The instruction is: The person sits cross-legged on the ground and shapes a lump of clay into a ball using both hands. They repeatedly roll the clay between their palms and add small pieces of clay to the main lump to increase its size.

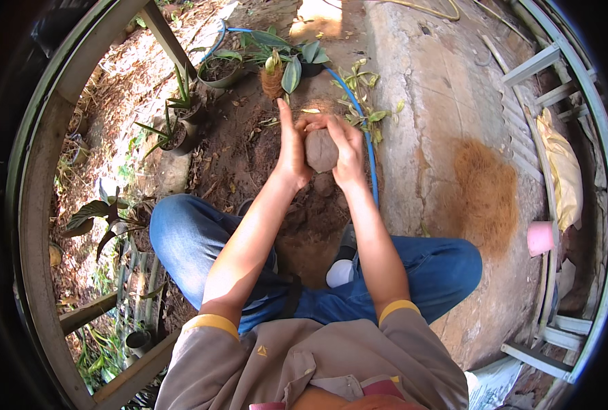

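A round ball of brown soil or clay (pixel 321 150) sits between my two hands, above the dark ground. My left hand (pixel 291 146) lies along the ball's left side, palm inward, with one digit pointing up and away. My right hand (pixel 348 148) curls around the right side and top of the ball. Beneath my hands lies loose dark soil (pixel 311 225) with a smaller lump (pixel 324 184) in it. Just beyond my hands stands a plant with a fibre-wrapped root ball (pixel 271 82), beside broad-leaved plants (pixel 291 74).
A blue hose (pixel 370 154) runs along the right of the soil. Brown fibre (pixel 486 197) lies on the concrete (pixel 411 128), with a pink pot (pixel 540 238) farther right. Potted plants (pixel 178 138) stand to the left. Wooden and metal frames edge both sides.
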Demonstrator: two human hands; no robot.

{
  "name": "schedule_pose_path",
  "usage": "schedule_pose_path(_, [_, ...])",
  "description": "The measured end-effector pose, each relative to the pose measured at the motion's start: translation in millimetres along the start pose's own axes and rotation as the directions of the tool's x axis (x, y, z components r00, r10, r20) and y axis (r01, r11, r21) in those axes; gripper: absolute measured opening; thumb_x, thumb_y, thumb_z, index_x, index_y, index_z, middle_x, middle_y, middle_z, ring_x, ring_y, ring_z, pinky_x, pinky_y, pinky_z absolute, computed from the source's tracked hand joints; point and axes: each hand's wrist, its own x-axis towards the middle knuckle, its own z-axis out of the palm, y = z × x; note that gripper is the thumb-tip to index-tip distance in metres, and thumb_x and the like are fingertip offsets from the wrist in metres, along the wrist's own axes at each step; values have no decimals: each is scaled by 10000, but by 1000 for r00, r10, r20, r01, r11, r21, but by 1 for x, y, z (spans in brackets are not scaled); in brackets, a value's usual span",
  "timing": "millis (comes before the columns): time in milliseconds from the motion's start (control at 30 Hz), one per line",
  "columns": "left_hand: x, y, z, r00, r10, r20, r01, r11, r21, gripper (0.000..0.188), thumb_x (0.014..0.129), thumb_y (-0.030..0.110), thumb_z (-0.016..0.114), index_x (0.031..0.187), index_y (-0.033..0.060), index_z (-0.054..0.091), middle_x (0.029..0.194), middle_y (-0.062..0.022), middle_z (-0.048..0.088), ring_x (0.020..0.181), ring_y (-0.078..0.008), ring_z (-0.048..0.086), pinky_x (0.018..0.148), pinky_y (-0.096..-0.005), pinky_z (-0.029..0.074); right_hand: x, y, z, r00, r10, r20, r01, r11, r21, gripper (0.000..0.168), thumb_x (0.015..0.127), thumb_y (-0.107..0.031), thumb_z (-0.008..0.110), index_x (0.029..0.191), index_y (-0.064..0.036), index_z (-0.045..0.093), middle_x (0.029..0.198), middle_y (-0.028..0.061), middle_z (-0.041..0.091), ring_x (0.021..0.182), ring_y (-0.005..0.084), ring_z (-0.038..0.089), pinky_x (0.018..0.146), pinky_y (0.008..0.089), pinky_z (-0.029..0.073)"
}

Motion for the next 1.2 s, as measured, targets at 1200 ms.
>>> schedule_pose_path(1200, [14,-6,-27,989,-62,-136,16,948,-318,857,747,806,388,1145,48,430,1086,-140,535,1001,-289,555,871,-462,472,-15,-5,21,986,-41,-162,-7,959,-282,203,853,-174,624,806,17,674,834,82,664,853,129,592,775,277,444])
